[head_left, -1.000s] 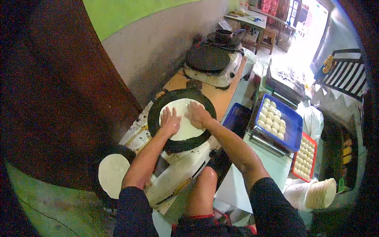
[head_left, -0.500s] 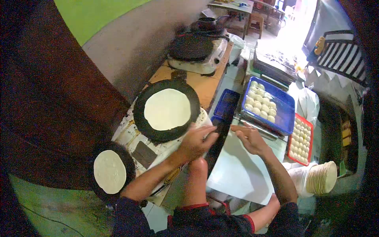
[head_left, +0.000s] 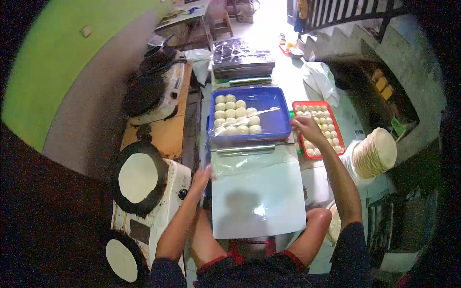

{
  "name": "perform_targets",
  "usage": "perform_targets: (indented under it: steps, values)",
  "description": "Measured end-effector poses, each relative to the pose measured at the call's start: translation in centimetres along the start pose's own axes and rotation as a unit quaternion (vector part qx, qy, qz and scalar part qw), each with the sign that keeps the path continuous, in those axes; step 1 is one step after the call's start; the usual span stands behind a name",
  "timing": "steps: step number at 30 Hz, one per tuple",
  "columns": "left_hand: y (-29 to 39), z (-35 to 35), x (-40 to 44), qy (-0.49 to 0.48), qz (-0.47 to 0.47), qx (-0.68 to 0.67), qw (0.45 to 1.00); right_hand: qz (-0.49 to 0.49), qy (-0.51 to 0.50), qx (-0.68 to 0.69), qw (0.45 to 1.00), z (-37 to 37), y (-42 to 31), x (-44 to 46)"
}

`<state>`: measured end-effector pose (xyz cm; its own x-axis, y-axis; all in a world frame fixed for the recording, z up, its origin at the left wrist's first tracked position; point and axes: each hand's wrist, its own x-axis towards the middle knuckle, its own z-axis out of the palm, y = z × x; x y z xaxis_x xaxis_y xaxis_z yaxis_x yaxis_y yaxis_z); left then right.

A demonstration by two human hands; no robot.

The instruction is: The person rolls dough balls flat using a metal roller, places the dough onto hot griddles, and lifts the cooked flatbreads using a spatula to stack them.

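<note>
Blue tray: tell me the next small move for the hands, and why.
Probably move the right hand over the blue tray and take one dough ball: the hand is beside the tray's right edge, the board bears no dough, and both pans hold flat rounds.

Dark short sleeves (head_left: 353, 249), black shorts (head_left: 254, 272), red trim (head_left: 294, 258)

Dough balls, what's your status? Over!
Left hand beside white work surface; right hand near right edge of blue tray. Dough balls inside, clear film across some.
</note>
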<state>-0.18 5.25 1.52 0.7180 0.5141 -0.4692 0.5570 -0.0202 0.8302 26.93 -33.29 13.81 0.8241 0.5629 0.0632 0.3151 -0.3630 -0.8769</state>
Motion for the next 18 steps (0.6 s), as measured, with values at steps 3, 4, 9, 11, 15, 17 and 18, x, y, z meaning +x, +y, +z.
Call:
perform_targets:
  steps: [3,4,9,11,15,17,18]
  values:
    - [-4.0,-2.1,-5.1,-0.004,-0.093,-0.071,0.993,0.09,0.004,0.011,0.996,2.2,2.9,6.5]
    - [-3.1,-2.4,-7.6,0.02,-0.154,-0.07,0.985,0.108,-0.007,-0.002,0.994,3.1,3.6,8.9]
    - [-6.3,-0.4,-11.4,0.21,0.012,0.031,0.977,0.184,-0.083,-0.199,0.959,9.9,4.2,18.2]
    - [-2.7,1.9,-12.8,0.292,0.146,0.168,0.93,0.198,-0.051,-0.185,0.961,12.5,4.4,19.6]
    - [-0.7,5.5,-8.4,0.134,0.227,0.324,0.909,0.172,0.065,-0.088,0.979,15.9,4.1,20.0]
    - [0.3,6.5,-6.2,0.086,0.214,0.364,0.902,0.153,0.111,0.037,0.981,15.0,2.0,19.3]
    - [0.2,6.8,-5.0,0.074,0.212,0.37,0.901,0.119,0.135,0.136,0.974,14.4,1.7,18.6]
